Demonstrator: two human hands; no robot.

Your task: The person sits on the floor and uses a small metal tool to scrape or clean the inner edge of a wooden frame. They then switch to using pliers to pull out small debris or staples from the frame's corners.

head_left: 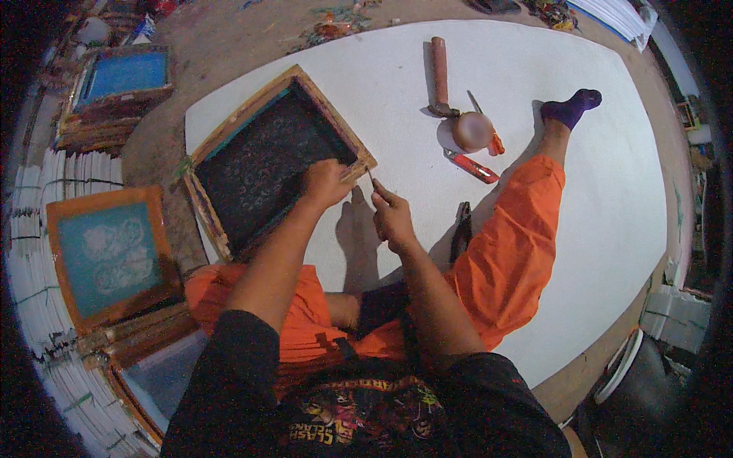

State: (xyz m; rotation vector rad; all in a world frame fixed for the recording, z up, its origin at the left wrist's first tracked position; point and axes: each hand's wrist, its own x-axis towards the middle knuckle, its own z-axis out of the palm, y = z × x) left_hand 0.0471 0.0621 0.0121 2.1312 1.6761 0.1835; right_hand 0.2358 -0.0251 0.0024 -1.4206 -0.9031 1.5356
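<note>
A wooden printing frame (229, 133) with dark patterned mesh lies on a white sheet (595, 198) on the floor. My left hand (324, 183) grips the frame's near right corner. My right hand (392, 217) is just right of that corner, holding a thin metal tool (371, 179) whose tip points at the frame's edge. I sit with orange trousers (508, 252), one leg stretched out to a purple sock (571, 107).
On the sheet lie a hammer (440, 76), a round pinkish object (472, 130), a red-handled tool (475, 168) and dark pliers (461, 229). More screen frames stand left: a blue one (122, 76) and a teal one (111, 252) on stacked white sheets.
</note>
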